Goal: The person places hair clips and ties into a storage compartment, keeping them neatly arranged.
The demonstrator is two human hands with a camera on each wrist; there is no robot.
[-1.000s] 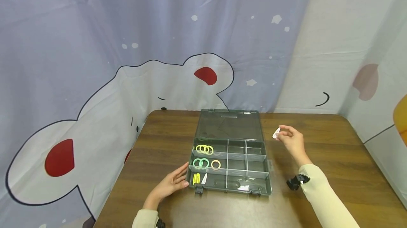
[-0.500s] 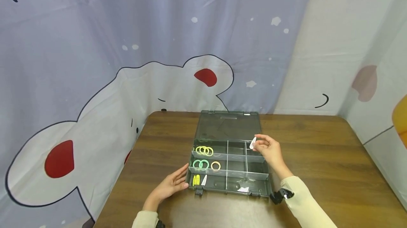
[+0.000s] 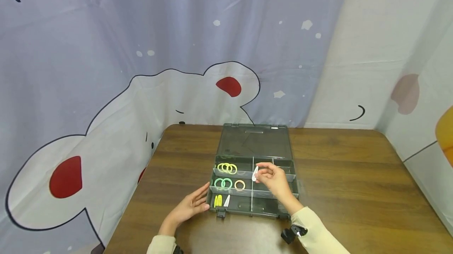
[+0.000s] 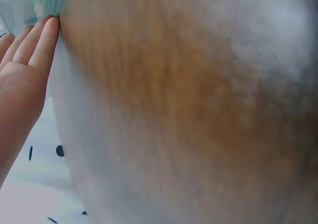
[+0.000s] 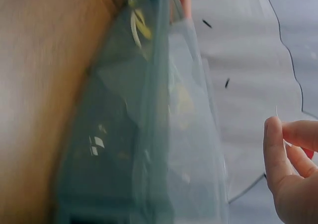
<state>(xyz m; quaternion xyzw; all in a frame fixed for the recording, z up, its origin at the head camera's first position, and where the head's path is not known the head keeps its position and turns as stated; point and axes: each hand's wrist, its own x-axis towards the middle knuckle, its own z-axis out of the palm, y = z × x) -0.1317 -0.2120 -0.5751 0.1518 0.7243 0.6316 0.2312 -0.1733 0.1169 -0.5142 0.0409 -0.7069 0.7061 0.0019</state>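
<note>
In the head view, my right hand point(image 3: 275, 181) pinches a white snap hair clip point(image 3: 255, 173) between thumb and fingertips, above the middle of an open, dark see-through compartment box point(image 3: 244, 213). Seen from the right wrist, the clip is edge-on, a thin white sliver. My left hand point(image 3: 190, 207) has its fingers extended against the box's left side near the front corner. The front left compartment holds yellow hair clips point(image 3: 218, 200) and another white hair clip point(image 3: 227, 201). Behind them lie two green rings point(image 3: 223, 183) and a pale orange ring point(image 3: 239, 184); yellow rings point(image 3: 227, 168) occupy the back left compartment.
The box's tinted lid point(image 3: 256, 142) is folded back toward the curtain point(image 3: 198, 100). Upright dividers point(image 3: 233, 190) separate the compartments. Wooden tabletop point(image 3: 357, 175) extends on both sides, and latches point(image 3: 221, 212) stick out at the box's front.
My right hand has carried the white hair clip leftward and nearer, from right of the box to above its middle. The left hand stays against the box's side.
</note>
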